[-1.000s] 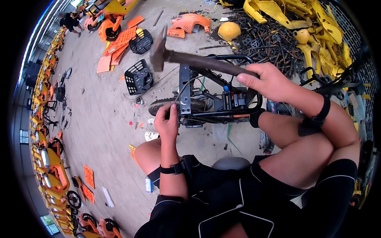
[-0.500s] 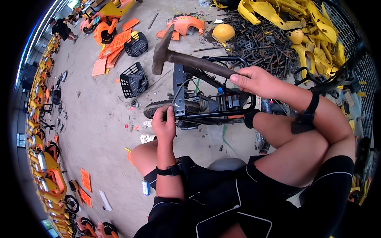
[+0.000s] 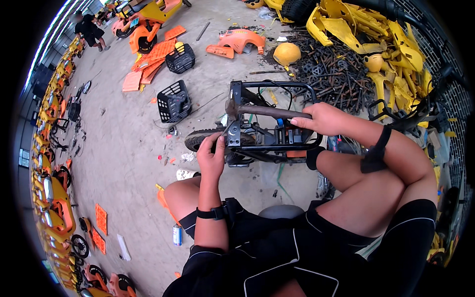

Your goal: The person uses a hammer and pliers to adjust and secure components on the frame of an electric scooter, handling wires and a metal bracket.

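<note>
My right hand [image 3: 319, 119] is closed round the end of a hammer's long dark handle. The hammer [image 3: 269, 112] lies level across a black metal frame [image 3: 277, 147], its head beside the upright end plate [image 3: 234, 123]. My left hand [image 3: 211, 153] is closed in a pinch at the plate's left side. A thin dark sliver shows at its fingertips, too small to name. Behind that hand is a black tyre [image 3: 198, 138], partly hidden by the frame. Cables and a battery-like box sit inside the frame.
Two black baskets [image 3: 173, 102] and orange panels [image 3: 154, 55] lie on the floor ahead. Metal rods are heaped [image 3: 329, 69] by yellow body parts [image 3: 346, 27] at the far right. A can [image 3: 177, 235] stands near my left knee. Yellow scooters line the left; a person [image 3: 90, 30] stands far left.
The hammer has come down from its raised position, its head now at the end plate. My left hand stays at the plate. The whole view has shifted slightly.
</note>
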`<state>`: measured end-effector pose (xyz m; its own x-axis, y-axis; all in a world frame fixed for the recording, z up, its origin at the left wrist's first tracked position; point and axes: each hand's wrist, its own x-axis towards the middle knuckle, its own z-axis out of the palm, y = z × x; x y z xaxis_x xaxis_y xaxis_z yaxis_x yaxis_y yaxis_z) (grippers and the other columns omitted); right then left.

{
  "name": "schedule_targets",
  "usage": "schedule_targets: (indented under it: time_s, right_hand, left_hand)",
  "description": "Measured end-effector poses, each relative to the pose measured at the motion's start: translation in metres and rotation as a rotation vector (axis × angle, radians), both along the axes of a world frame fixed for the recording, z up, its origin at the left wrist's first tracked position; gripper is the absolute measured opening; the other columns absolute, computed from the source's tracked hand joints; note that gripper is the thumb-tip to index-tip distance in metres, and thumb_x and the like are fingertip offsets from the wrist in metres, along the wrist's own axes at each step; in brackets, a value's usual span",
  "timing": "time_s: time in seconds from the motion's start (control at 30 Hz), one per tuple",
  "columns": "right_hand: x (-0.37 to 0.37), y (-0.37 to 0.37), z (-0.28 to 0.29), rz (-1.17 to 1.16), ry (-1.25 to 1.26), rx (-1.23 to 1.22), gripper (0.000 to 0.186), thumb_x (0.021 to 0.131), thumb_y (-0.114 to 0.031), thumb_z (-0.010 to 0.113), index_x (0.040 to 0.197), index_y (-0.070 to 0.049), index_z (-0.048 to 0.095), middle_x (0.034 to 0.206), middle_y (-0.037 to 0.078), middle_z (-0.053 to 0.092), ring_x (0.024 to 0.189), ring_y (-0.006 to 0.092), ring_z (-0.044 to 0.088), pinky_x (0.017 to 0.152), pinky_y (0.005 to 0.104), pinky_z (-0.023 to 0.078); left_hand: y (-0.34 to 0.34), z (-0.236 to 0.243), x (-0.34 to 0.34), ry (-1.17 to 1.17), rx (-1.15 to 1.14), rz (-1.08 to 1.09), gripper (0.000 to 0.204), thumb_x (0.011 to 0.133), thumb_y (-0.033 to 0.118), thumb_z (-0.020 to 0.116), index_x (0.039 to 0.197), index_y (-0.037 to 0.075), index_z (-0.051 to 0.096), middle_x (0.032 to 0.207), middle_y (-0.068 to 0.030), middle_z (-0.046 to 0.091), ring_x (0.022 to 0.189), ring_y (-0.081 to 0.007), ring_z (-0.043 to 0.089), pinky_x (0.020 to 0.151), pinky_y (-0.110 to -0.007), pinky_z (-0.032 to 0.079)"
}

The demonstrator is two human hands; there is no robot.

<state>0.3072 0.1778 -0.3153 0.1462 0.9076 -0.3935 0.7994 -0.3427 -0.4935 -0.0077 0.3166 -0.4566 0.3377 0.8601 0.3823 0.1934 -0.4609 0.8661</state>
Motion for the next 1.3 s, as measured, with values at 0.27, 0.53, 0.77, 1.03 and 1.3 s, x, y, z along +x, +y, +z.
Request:
schedule_targets:
  time_s: [0.27, 0.53, 0.77, 1.03, 1.3]
  right_hand:
    - [0.004, 0.004, 0.006, -0.118, 0.146, 0.083, 0.071, 0.094, -0.068, 0.060, 0.076, 0.001, 0.067, 0.063, 0.004, 0.054, 0.060, 0.0147, 0.051, 0.057, 0.0348, 0.045]
    - [-0.004, -0.004, 0.014, -0.011, 0.084, 0.153, 0.066, 0.095, -0.066, 0.060, 0.084, -0.001, 0.071, 0.067, 0.009, 0.061, 0.065, 0.0206, 0.061, 0.064, 0.0373, 0.050]
    - [-0.025, 0.001, 0.033, -0.017, 0.049, 0.053, 0.071, 0.091, -0.070, 0.062, 0.085, 0.000, 0.072, 0.068, 0.011, 0.065, 0.063, 0.0219, 0.064, 0.062, 0.0384, 0.051]
    - [-0.017, 0.001, 0.007, -0.061, -0.008, 0.015, 0.072, 0.092, -0.072, 0.059, 0.087, -0.002, 0.075, 0.066, 0.008, 0.064, 0.063, 0.0200, 0.063, 0.062, 0.0389, 0.051]
    - [0.004, 0.005, 0.013, -0.301, 0.407, 0.196, 0.066, 0.096, -0.066, 0.059, 0.071, -0.006, 0.059, 0.063, -0.001, 0.052, 0.059, 0.0097, 0.048, 0.054, 0.0296, 0.042]
  left_hand:
    - [0.003, -0.019, -0.023, -0.155, -0.287, 0.066, 0.015, 0.098, 0.013, 0.071, 0.104, -0.001, 0.071, 0.087, -0.0013, 0.068, 0.078, -0.0065, 0.059, 0.072, -0.023, 0.049]
    - [-0.004, -0.018, -0.011, -0.129, -0.251, 0.057, 0.014, 0.098, 0.012, 0.070, 0.103, -0.001, 0.071, 0.087, -0.0012, 0.068, 0.076, -0.0061, 0.058, 0.070, -0.023, 0.048]
    - [-0.001, -0.015, -0.011, -0.091, -0.227, 0.074, 0.015, 0.097, 0.012, 0.071, 0.103, -0.001, 0.071, 0.085, -0.0032, 0.069, 0.075, -0.0070, 0.059, 0.068, -0.024, 0.049]
    - [-0.001, -0.016, -0.005, -0.072, -0.214, 0.060, 0.014, 0.096, 0.011, 0.071, 0.103, -0.001, 0.070, 0.085, -0.0036, 0.069, 0.075, -0.0074, 0.060, 0.069, -0.024, 0.050]
    - [0.005, -0.020, -0.008, -0.051, -0.227, 0.057, 0.015, 0.095, 0.012, 0.072, 0.103, -0.001, 0.071, 0.086, -0.0049, 0.071, 0.077, -0.0079, 0.062, 0.071, -0.024, 0.051]
